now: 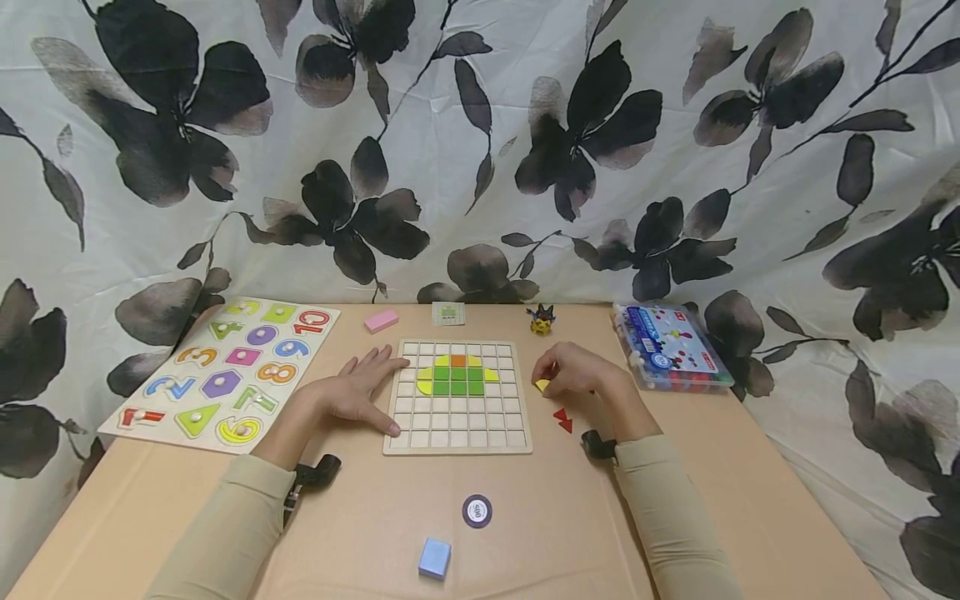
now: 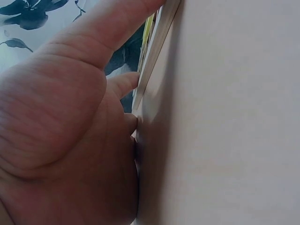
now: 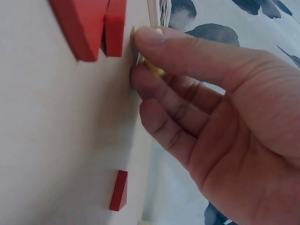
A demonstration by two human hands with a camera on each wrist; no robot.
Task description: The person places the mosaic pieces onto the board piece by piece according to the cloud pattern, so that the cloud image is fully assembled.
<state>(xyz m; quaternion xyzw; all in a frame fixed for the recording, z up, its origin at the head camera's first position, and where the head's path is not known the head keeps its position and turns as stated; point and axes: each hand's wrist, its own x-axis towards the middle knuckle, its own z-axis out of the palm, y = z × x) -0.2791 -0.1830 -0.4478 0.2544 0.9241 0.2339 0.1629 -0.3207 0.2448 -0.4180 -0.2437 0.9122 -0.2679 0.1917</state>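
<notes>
A wooden grid board (image 1: 459,438) lies flat on the table. Green (image 1: 458,382), orange (image 1: 457,361) and yellow (image 1: 425,387) pieces fill some of its squares. Along the board's left edge my left hand (image 1: 351,393) rests with fingers spread, thumb and fingertips touching the frame. To the right of the board, my right hand (image 1: 572,372) pinches a small yellow piece (image 3: 153,68) between thumb and fingers, low over the table. Small red triangle pieces (image 1: 564,422) lie just below that hand; the right wrist view shows another red piece (image 3: 119,190) apart from them.
A puzzle board with numbers and shapes (image 1: 225,375) lies at the left. Along the back are a pink block (image 1: 381,321), a small pattern card (image 1: 448,313) and a figurine (image 1: 540,319). A plastic case (image 1: 671,346) stands back right. In front lie a round disc (image 1: 477,511) and a blue block (image 1: 435,558).
</notes>
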